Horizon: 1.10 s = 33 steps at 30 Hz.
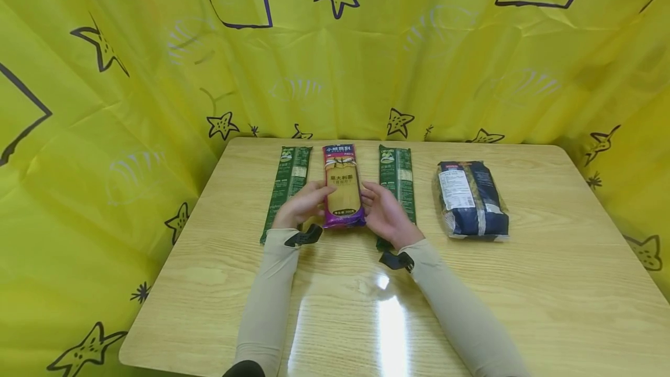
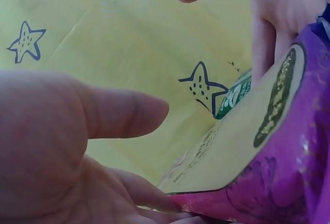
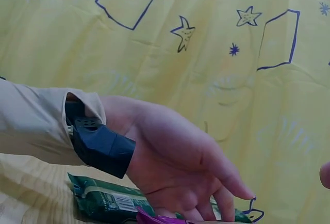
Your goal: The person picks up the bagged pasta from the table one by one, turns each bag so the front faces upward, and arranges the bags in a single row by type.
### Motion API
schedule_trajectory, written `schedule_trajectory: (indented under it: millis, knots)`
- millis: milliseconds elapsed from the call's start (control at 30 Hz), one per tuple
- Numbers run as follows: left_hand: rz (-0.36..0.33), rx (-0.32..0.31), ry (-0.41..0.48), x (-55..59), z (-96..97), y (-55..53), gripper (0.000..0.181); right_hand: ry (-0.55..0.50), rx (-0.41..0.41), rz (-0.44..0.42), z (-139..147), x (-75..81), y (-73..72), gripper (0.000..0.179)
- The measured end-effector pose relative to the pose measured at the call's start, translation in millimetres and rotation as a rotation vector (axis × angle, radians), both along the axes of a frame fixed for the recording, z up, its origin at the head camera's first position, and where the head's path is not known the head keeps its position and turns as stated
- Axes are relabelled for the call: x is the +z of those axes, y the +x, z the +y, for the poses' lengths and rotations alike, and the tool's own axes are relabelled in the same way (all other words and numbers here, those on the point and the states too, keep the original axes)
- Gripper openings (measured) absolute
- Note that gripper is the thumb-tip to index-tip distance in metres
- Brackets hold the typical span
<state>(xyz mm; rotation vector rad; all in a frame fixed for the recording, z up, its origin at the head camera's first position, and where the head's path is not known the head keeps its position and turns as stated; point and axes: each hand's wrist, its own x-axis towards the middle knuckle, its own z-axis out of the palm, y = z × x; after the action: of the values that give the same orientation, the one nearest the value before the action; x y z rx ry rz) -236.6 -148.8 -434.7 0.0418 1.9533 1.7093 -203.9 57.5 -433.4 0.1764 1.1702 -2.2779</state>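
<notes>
Fingers of left hand and right hand are lying unclenched, apparently touching opposite edges of the pasta packet between two green packets.

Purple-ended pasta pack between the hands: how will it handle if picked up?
The purple-ended pasta pack may slip a little: its surface looks glossy. Probably won't roll, given its broad, flattened shape. Likely stiff lengthwise, as it looks straight.

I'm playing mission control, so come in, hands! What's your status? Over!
Left hand, right hand: at opposite sides of the pasta pack. Printed front faces the head camera. Left green pack and right green pack flank it; neither covers it.
</notes>
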Motion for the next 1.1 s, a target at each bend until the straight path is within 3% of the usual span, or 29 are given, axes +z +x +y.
schedule_trajectory:
  millis: [333, 767, 1100]
  knots:
    - [-0.015, -0.038, -0.051, 3.4, -1.7, 1.0, 0.052, 0.023, -0.006, -0.004, -5.8, -1.6, 2.5, 0.066]
    - [0.004, -0.058, -0.181, 7.0, -6.0, 3.5, 0.056, 0.068, 0.016, 0.012, -10.9, -4.9, 6.1, 0.061]
    - [0.003, -0.035, -0.222, 8.8, -3.5, 3.8, 0.062, 0.108, 0.007, -0.003, -13.1, -3.3, 8.3, 0.056]
